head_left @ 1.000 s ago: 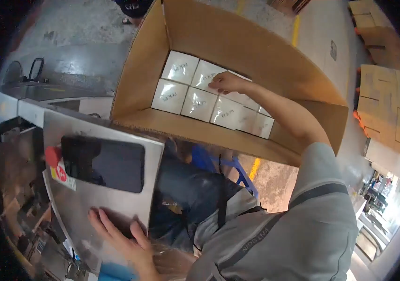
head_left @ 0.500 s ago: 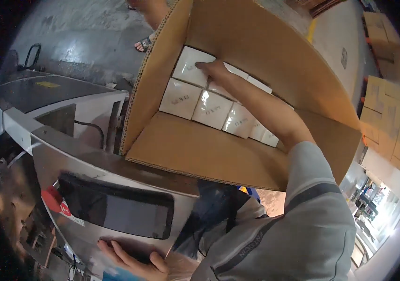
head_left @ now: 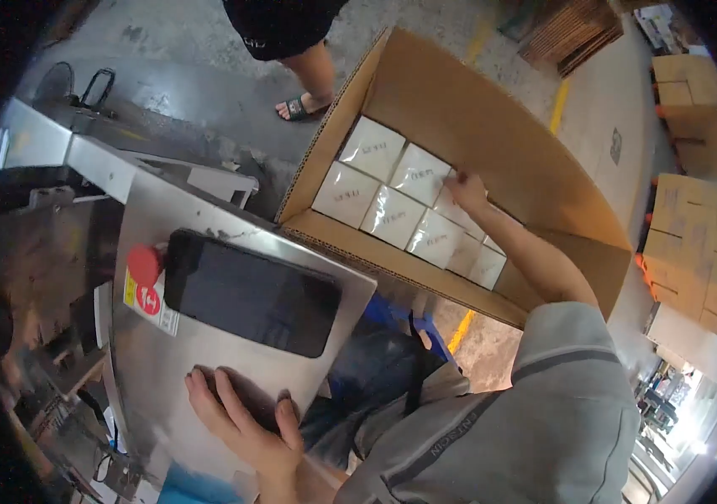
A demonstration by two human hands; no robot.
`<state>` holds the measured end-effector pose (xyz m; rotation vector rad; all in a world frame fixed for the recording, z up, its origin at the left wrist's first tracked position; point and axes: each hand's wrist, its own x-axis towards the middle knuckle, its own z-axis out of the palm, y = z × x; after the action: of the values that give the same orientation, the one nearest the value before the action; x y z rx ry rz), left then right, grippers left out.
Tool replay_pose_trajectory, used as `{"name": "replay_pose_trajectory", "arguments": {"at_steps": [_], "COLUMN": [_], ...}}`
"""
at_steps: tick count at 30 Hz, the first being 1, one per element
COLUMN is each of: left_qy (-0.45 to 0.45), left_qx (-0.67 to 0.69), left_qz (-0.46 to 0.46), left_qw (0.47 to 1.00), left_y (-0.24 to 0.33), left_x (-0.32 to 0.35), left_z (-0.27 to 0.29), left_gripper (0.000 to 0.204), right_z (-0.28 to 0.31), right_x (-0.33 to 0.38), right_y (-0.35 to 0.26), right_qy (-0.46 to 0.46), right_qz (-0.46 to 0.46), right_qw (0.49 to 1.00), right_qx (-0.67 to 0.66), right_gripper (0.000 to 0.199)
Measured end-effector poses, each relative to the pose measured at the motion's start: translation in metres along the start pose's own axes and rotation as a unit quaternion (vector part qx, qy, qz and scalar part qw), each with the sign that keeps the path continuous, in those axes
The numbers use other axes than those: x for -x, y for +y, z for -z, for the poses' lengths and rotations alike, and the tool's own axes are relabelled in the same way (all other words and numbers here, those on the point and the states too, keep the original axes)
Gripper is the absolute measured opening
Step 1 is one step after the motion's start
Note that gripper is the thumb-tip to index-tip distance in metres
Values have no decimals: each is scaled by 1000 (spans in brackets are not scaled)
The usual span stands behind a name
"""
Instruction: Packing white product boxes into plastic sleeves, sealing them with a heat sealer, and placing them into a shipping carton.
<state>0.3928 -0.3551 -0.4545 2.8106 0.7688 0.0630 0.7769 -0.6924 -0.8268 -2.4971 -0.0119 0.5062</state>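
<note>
Reaching into the big cardboard carton [head_left: 493,126], your right hand [head_left: 466,191] rests with its fingers laid loosely on the white wrapped boxes [head_left: 392,214] — touching their tops, not closed around any of them. Those boxes sit packed edge to edge in rows on the carton's bottom, toward its left end, and the carton stands tilted just beyond the steel machine panel [head_left: 207,336]. Your left hand [head_left: 245,424] lies flat and spread on the lower part of that panel, holding nothing — just below the dark screen [head_left: 249,294], with a red button [head_left: 145,265] at the screen's left. Behind the carton, another person's sandalled foot [head_left: 301,107] stands on the concrete floor [head_left: 199,67].
</note>
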Motion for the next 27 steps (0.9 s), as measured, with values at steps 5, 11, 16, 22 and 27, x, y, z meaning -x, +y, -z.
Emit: {"name": "replay_pose_trajectory", "arguments": {"at_steps": [5,11,16,22,27], "left_qy": [38,94,177,332,363], "left_qx": [8,82,155,102,55], "left_qz": [-15,-36,-51,133,161], "left_qw": [999,992,971,928,916], "left_y": [-5,10,-17,-102,-163], "left_x": [6,16,49,135,148], "left_z": [3,-3,17,88,75], "left_gripper": [72,69,33,29,38], "right_z": [15,76,83,183,185], "right_x": [28,26,86,188,296], "right_y": [72,92,-58,-213,-298], "right_qy": [-72,-273,-241,-136,-195], "right_qz": [-221,13,144,300,298], "right_qw": [970,946,939,936,912], "right_qx": [-68,172,198,-122,-205], "right_gripper": [56,55,53,43,37]}}
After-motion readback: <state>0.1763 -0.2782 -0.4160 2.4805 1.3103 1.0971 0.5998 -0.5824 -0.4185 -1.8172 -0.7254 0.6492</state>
